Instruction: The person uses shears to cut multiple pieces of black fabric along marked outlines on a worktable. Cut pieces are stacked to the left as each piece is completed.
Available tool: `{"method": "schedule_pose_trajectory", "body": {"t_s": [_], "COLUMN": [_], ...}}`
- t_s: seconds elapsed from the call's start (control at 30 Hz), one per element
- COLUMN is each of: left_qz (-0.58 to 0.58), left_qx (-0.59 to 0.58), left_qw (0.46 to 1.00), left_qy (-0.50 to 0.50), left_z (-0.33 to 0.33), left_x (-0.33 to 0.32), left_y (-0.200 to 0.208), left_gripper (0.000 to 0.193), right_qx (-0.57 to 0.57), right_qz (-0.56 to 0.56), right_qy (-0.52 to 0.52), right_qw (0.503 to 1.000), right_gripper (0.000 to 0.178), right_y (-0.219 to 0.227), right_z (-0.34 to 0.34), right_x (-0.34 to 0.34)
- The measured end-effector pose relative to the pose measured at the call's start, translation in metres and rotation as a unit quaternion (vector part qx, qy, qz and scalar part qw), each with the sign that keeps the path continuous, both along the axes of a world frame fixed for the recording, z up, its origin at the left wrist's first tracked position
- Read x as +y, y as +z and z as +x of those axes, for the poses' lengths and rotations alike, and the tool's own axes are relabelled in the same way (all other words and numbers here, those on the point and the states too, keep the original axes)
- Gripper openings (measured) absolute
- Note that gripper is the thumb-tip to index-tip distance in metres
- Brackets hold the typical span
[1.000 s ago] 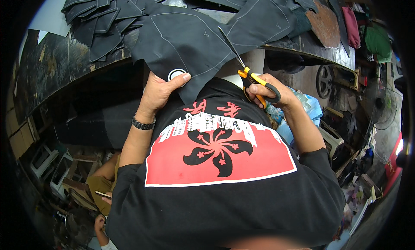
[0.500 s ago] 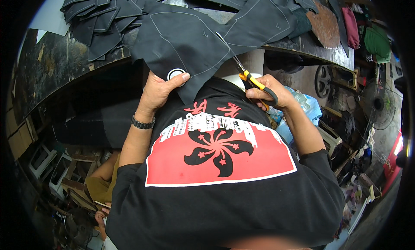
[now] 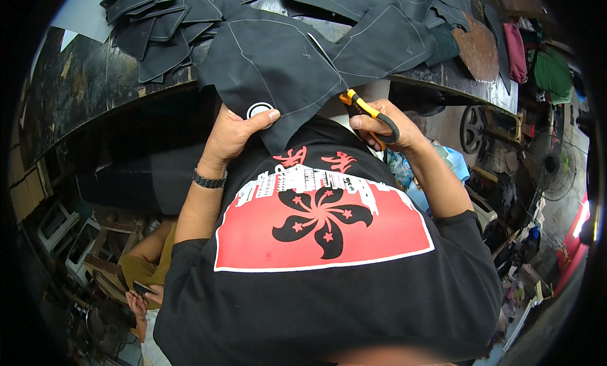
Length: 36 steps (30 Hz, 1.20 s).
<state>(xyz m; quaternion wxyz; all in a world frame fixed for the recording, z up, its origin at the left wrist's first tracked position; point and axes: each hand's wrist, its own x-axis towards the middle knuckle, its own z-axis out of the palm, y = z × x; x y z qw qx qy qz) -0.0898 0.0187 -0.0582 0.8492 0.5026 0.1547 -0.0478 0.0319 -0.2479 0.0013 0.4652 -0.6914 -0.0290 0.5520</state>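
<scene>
A dark grey sheet (image 3: 269, 56), like leather or thick fabric, carries pale drawn outlines and hangs over the bench's near edge toward my lap. My left hand (image 3: 237, 132) pinches its near left edge, thumb on top, fingers hidden beneath. Beside that thumb is a white ring-shaped thing (image 3: 260, 107). My right hand (image 3: 389, 126) grips scissors (image 3: 367, 107) with yellow and black handles. One blade lies over the sheet, near a drawn line, pointing away from me and left; the other blade is hidden, apparently under the sheet.
Cut dark pieces (image 3: 167, 31) lie piled at the far left of the worn black bench (image 3: 82, 94). A brown piece (image 3: 477, 50) is at the right. A blue plastic bag (image 3: 449, 160) is beside my right forearm. At lower left, another person's hands (image 3: 142, 296) hold a dark phone-like object.
The scissors and my right hand have moved away from me and slightly left, further along the sheet. My left hand keeps its hold. The other person's hands have shifted at lower left.
</scene>
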Motion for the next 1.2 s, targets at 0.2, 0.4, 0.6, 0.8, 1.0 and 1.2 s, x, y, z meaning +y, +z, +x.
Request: {"method": "schedule_pose_trajectory", "body": {"t_s": [0.2,0.4,0.6,0.8,1.0,1.2], "left_qz": [-0.015,0.106,0.115,0.125,0.115,0.091], "left_qx": [-0.029,-0.041,-0.045,-0.059,-0.066,-0.074], "left_qw": [0.995,0.99,0.99,0.987,0.989,0.993], "left_qy": [0.09,0.082,0.064,0.076,0.07,-0.024], "left_z": [0.009,0.017,0.016,0.017,0.023,0.033], "left_x": [0.001,0.003,0.006,0.006,0.004,0.022], "left_y": [0.008,0.016,0.018,0.016,0.018,0.031], "left_gripper": [0.034,0.018,0.021,0.016,0.018,0.022], "right_qx": [-0.004,0.004,-0.032,-0.058,-0.072,0.052], "right_qz": [-0.034,0.055,0.072,0.022,0.021,0.186], "right_qy": [-0.029,-0.005,-0.026,-0.015,-0.046,0.005], "right_qw": [0.999,0.998,0.997,0.998,0.996,0.981], "right_gripper": [0.041,0.042,0.041,0.038,0.039,0.046], "right_y": [-0.001,0.003,0.001,-0.002,-0.001,-0.01], "right_z": [-0.008,0.0,0.006,0.0,-0.009,0.008], "right_x": [0.0,0.011,0.025,0.025,0.021,0.014]}}
